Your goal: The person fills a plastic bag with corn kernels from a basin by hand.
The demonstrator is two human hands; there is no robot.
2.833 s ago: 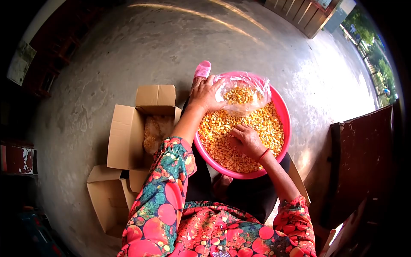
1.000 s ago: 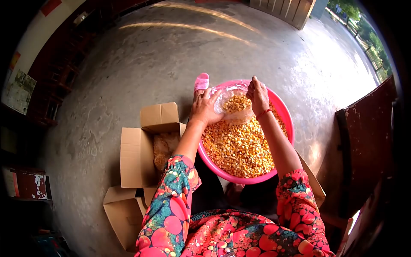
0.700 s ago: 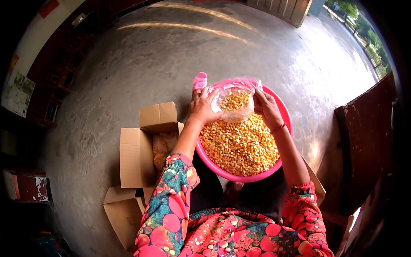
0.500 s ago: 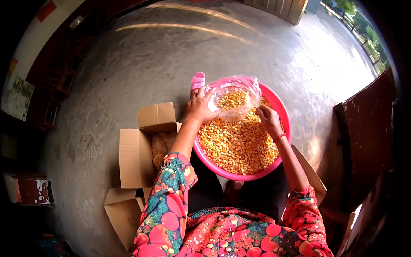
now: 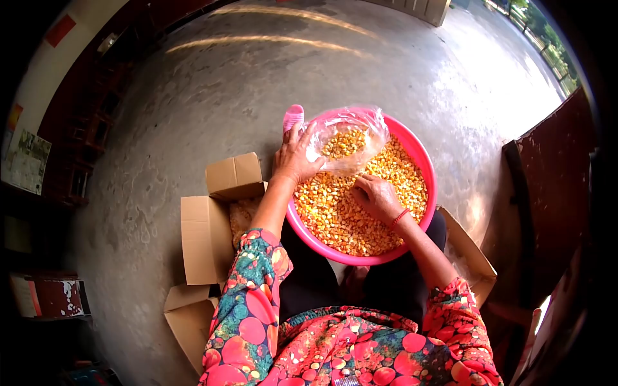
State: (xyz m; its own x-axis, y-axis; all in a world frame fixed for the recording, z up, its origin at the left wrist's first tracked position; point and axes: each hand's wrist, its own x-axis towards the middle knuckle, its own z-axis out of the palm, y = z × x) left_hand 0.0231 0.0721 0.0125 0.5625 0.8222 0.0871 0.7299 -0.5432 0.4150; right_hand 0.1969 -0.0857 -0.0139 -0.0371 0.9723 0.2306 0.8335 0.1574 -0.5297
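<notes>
A pink basin (image 5: 427,168) full of yellow-orange corn kernels (image 5: 341,222) sits at my knees. On the far part of the kernels lies a clear plastic bag (image 5: 373,143), its mouth spread, with more kernels inside. My left hand (image 5: 297,156) grips the bag's left edge, the thumb against the film and the fingers partly spread. Just below the bag, my right hand (image 5: 378,198) reaches into the basin. Its fingers are curled together among the kernels, and their tips are partly hidden.
An open cardboard box (image 5: 207,239) with a filled plastic bag (image 5: 243,215) inside stands left of the basin. Another cardboard flap (image 5: 467,251) shows at the right. A pink shoe (image 5: 293,117) is beyond my left hand. Dark wooden furniture (image 5: 553,193) borders the concrete floor (image 5: 141,186).
My right hand has moved left and nearer to me, from the basin's right side to the kernels below the bag. My left hand stays at the bag.
</notes>
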